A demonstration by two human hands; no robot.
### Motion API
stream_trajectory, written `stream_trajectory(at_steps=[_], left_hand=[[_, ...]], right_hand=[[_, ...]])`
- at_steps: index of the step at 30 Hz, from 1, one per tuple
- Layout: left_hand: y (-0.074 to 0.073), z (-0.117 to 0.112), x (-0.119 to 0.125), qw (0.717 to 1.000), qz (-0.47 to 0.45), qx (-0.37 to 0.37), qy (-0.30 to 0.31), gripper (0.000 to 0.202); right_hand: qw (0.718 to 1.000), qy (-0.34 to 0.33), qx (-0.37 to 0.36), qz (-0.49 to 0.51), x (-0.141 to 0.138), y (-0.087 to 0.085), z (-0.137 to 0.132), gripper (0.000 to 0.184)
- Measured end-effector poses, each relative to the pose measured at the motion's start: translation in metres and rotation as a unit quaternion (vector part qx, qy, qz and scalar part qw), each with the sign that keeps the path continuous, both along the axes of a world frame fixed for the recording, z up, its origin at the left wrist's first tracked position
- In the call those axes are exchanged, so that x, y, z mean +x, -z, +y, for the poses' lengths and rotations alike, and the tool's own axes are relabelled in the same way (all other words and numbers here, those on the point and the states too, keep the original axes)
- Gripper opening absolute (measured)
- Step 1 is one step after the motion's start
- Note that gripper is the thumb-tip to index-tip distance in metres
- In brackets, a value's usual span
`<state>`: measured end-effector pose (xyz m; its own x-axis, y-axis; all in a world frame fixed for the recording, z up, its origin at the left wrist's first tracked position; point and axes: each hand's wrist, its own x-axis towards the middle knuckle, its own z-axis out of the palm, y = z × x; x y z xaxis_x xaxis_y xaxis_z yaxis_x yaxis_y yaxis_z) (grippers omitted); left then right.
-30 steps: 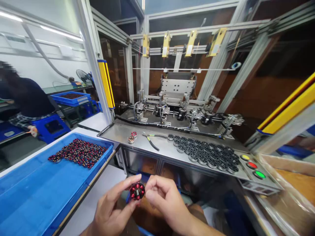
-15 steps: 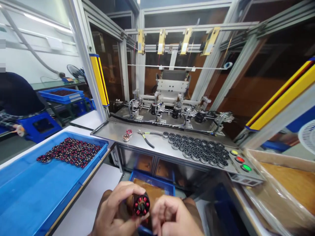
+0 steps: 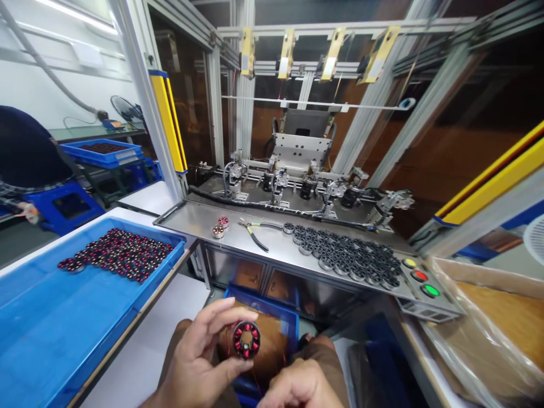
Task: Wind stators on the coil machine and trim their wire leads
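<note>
My left hand (image 3: 199, 360) grips a motor stator (image 3: 246, 340) between thumb and fingers. This black ring has red wire coils around an open centre, and its round face is turned towards me. Thin red wire shows below and beside it. Lower and to the right, my right hand (image 3: 300, 388) is apart from the stator with its fingers curled closed; whatever is in them is hidden. Beneath both hands stands a blue bin (image 3: 293, 328) with brown lining.
A blue tray (image 3: 38, 334) at left holds many wound stators (image 3: 127, 255). Pliers (image 3: 257, 238), two copper-wound stators (image 3: 218, 231) and rows of black cores (image 3: 348, 255) lie on the metal ledge before the winding machine. Buttons (image 3: 420, 276) and a lined carton (image 3: 488, 317) are at right. A person (image 3: 29, 147) sits far left.
The stator has turned, so its open centre now faces me. My right hand has dropped down, away from it, and closed further. The view has shifted slightly.
</note>
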<state>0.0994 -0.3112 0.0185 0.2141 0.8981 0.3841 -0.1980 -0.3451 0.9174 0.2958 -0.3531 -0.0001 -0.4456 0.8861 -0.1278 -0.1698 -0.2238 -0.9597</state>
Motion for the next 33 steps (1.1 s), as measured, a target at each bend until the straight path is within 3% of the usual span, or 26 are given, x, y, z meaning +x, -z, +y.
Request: stream_trajectory(at_steps=[5, 10, 13, 15, 18, 21, 26, 29, 31, 33], left_hand=[[-0.006, -0.009, 0.002, 0.988, -0.057, -0.099, 0.104, 0.048], [0.004, -0.014, 0.01, 0.981, -0.061, -0.106, 0.153, 0.059], [0.013, -0.013, 0.015, 0.986, -0.074, -0.075, 0.129, 0.077], [0.015, -0.012, 0.018, 0.989, -0.087, -0.061, 0.107, 0.079], [0.013, -0.013, 0.021, 0.987, -0.106, -0.081, 0.09, 0.072], [0.007, -0.015, 0.022, 0.978, -0.119, -0.154, 0.075, 0.065], [-0.002, -0.017, 0.029, 0.96, -0.101, -0.236, 0.109, 0.044], [-0.001, -0.017, 0.034, 0.954, -0.1, -0.259, 0.112, 0.05], [0.003, -0.017, 0.036, 0.958, -0.099, -0.257, 0.081, 0.051], [0.008, -0.016, 0.035, 0.978, -0.064, -0.196, 0.031, 0.045]], right_hand=[[0.996, 0.071, -0.02, 0.044, 0.01, -0.022, 0.01, 0.049], [0.995, 0.079, -0.053, 0.003, 0.0, -0.036, 0.012, 0.044], [0.995, 0.077, -0.062, -0.002, -0.005, -0.033, 0.009, 0.045], [0.996, 0.066, -0.062, 0.008, -0.004, -0.029, 0.007, 0.045], [0.998, 0.053, -0.016, 0.006, 0.0, -0.026, 0.003, 0.044], [0.997, 0.058, 0.043, -0.018, 0.001, -0.022, -0.001, 0.044], [0.982, 0.123, 0.104, -0.1, -0.004, -0.01, -0.005, 0.047], [0.965, 0.156, 0.136, -0.163, -0.007, -0.002, -0.006, 0.048], [0.953, 0.164, 0.166, -0.195, -0.007, 0.001, -0.007, 0.048], [0.943, 0.176, 0.197, -0.204, -0.007, -0.001, -0.008, 0.043]])
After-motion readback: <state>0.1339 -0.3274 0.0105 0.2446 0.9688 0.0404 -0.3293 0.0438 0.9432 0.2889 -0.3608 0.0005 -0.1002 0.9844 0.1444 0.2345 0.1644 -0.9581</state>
